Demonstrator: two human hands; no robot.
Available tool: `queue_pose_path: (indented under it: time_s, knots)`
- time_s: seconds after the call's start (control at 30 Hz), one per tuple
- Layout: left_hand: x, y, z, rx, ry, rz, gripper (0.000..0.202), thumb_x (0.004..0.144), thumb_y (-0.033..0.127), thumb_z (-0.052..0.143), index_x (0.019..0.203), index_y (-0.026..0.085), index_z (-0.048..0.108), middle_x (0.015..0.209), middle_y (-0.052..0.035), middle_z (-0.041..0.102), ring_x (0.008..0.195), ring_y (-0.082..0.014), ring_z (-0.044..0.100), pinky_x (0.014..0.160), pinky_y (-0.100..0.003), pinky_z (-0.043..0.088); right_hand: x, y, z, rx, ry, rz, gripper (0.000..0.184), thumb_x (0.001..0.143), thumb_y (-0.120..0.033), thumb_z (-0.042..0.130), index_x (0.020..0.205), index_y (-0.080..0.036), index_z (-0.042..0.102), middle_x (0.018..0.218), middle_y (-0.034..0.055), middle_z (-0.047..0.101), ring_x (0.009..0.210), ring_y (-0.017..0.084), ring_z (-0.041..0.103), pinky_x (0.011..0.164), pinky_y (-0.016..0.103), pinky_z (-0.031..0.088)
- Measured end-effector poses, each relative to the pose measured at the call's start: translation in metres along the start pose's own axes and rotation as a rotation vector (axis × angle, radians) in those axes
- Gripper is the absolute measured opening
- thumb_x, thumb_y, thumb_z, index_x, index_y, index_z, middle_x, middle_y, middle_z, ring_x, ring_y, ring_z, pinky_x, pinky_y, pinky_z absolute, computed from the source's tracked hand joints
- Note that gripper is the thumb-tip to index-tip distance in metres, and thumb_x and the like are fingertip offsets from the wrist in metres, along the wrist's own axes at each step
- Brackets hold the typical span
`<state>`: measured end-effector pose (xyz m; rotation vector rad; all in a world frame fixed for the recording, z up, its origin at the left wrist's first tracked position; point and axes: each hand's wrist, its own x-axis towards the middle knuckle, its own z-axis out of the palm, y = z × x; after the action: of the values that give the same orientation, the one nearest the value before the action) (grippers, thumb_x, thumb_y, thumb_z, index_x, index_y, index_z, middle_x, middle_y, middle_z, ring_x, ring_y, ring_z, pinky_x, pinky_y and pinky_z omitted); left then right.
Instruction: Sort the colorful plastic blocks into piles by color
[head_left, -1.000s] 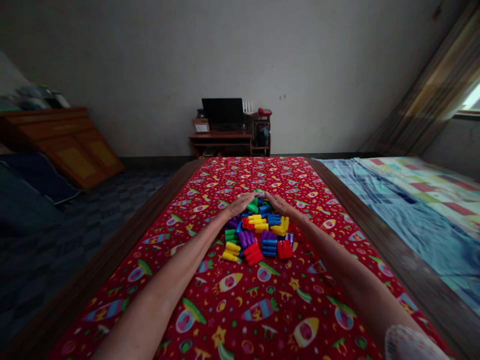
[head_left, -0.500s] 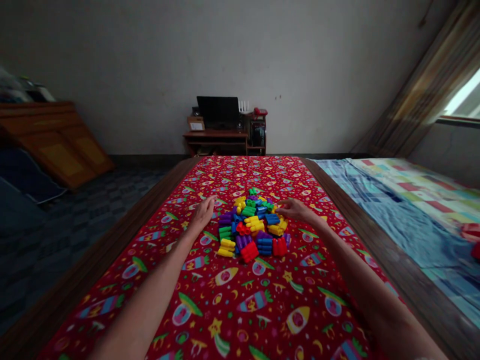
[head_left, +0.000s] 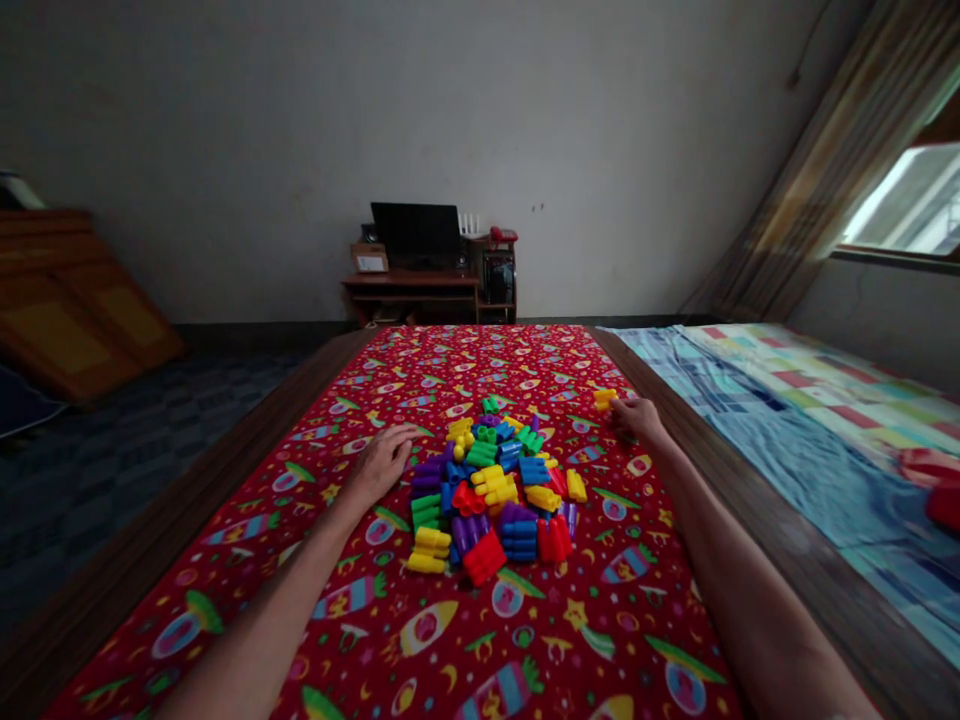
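Note:
A pile of plastic building blocks [head_left: 491, 485] in yellow, blue, green, red and purple lies on the red patterned tablecloth [head_left: 427, 630]. My right hand [head_left: 636, 418] is to the right of the pile, with its fingers closed on a yellow building block [head_left: 604, 399] that points leftward. Left of the pile, my left hand [head_left: 386, 458] rests low over the cloth with its fingers extended and holds nothing. A yellow block [head_left: 576, 486] lies at the pile's right edge, close to a red block [head_left: 555, 540].
Dark wooden edges [head_left: 667, 400] border the cloth. On the right is a bed with a blue and patchwork cover [head_left: 780, 450]. Against the far wall stands a desk [head_left: 412, 285] with a monitor [head_left: 416, 233]; a wooden cabinet [head_left: 75, 310] is at the left.
My right hand has moved right, away from the pile, with a yellow block now in its fingers. My left hand stays beside the pile. The camera view has shifted slightly.

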<state>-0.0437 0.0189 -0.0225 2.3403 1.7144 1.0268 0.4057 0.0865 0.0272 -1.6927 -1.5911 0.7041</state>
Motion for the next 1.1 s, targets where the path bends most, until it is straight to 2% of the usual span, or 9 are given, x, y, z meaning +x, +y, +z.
queue_pose_path:
  time_s: [0.1, 0.23, 0.3, 0.37, 0.47, 0.63, 0.73, 0.93, 1.1]
  knots:
    - [0.0, 0.003, -0.001, 0.0, -0.013, -0.006, 0.037, 0.086, 0.035, 0.038, 0.094, 0.022, 0.071, 0.107, -0.0076, 0.07, 0.105, -0.023, 0.062, 0.1, -0.042, 0.048, 0.002, 0.011, -0.003, 0.0, 0.129, 0.122, 0.046, 0.084, -0.049, 0.046, 0.068, -0.012, 0.067, 0.059, 0.0128, 0.067, 0.051, 0.019, 0.058, 0.05, 0.029, 0.043]
    - [0.0, 0.004, -0.001, 0.004, -0.01, -0.013, 0.039, 0.085, 0.037, 0.036, 0.093, 0.021, 0.071, 0.106, -0.0079, 0.07, 0.105, -0.0235, 0.062, 0.099, -0.042, 0.048, -0.003, -0.001, -0.016, -0.361, 0.281, -0.014, 0.039, 0.084, -0.043, 0.05, 0.086, -0.011, 0.072, 0.076, 0.0157, 0.072, 0.074, 0.024, 0.065, 0.066, 0.032, 0.048]
    - [0.001, 0.003, 0.0, 0.007, -0.004, -0.016, 0.04, 0.085, 0.037, 0.035, 0.093, 0.021, 0.071, 0.106, -0.0077, 0.07, 0.104, -0.023, 0.063, 0.098, -0.041, 0.049, -0.012, -0.018, -0.02, -0.436, 0.063, -0.133, 0.037, 0.085, -0.043, 0.051, 0.077, -0.014, 0.072, 0.069, 0.0115, 0.071, 0.069, 0.021, 0.065, 0.064, 0.028, 0.047]
    - [0.001, 0.002, 0.001, 0.01, -0.003, -0.014, 0.04, 0.085, 0.036, 0.035, 0.094, 0.021, 0.072, 0.106, -0.0075, 0.07, 0.103, -0.0229, 0.063, 0.097, -0.041, 0.049, -0.027, -0.039, -0.015, -0.418, -0.33, -0.212, 0.037, 0.083, -0.046, 0.056, 0.068, -0.016, 0.07, 0.059, 0.0066, 0.068, 0.056, 0.017, 0.063, 0.055, 0.025, 0.045]
    - [0.001, 0.0, 0.001, 0.01, -0.004, -0.006, 0.039, 0.085, 0.037, 0.037, 0.094, 0.022, 0.072, 0.106, -0.0073, 0.07, 0.103, -0.0232, 0.063, 0.098, -0.041, 0.049, -0.056, -0.063, 0.004, -0.342, -0.786, -0.181, 0.025, 0.075, -0.044, 0.067, 0.074, -0.019, 0.071, 0.054, 0.0019, 0.066, 0.045, 0.014, 0.059, 0.046, 0.023, 0.043]
    - [0.001, 0.0, 0.0, 0.009, -0.007, 0.009, 0.039, 0.086, 0.037, 0.036, 0.094, 0.022, 0.071, 0.106, -0.0071, 0.07, 0.104, -0.0231, 0.063, 0.099, -0.041, 0.048, -0.072, -0.067, 0.022, -0.195, -0.916, -0.187, 0.015, 0.067, -0.034, 0.072, 0.073, -0.02, 0.072, 0.051, -0.0008, 0.064, 0.04, 0.012, 0.056, 0.041, 0.022, 0.043]
    - [0.001, 0.0, 0.0, 0.008, -0.021, 0.014, 0.04, 0.086, 0.037, 0.035, 0.095, 0.021, 0.071, 0.106, -0.0081, 0.07, 0.104, -0.0237, 0.063, 0.098, -0.042, 0.049, -0.053, -0.058, 0.012, -0.218, -0.746, -0.318, 0.01, 0.068, -0.029, 0.069, 0.072, -0.02, 0.073, 0.056, -0.0003, 0.067, 0.046, 0.013, 0.059, 0.044, 0.02, 0.043]
    - [0.0, -0.001, 0.001, 0.011, -0.015, 0.005, 0.039, 0.087, 0.036, 0.036, 0.096, 0.02, 0.071, 0.109, -0.0083, 0.069, 0.106, -0.0237, 0.062, 0.1, -0.042, 0.048, -0.018, -0.027, 0.001, -0.371, 0.153, -0.223, 0.033, 0.087, -0.032, 0.051, 0.1, -0.01, 0.073, 0.081, 0.0128, 0.074, 0.073, 0.022, 0.068, 0.068, 0.03, 0.048]
    - [-0.001, -0.005, 0.003, 0.007, -0.012, 0.016, 0.039, 0.088, 0.034, 0.036, 0.098, 0.02, 0.071, 0.108, -0.0086, 0.069, 0.104, -0.0232, 0.062, 0.099, -0.042, 0.048, -0.023, -0.021, 0.01, -0.528, 0.387, -0.214, 0.039, 0.09, -0.03, 0.049, 0.118, -0.008, 0.065, 0.093, 0.0189, 0.073, 0.087, 0.028, 0.067, 0.076, 0.035, 0.047]
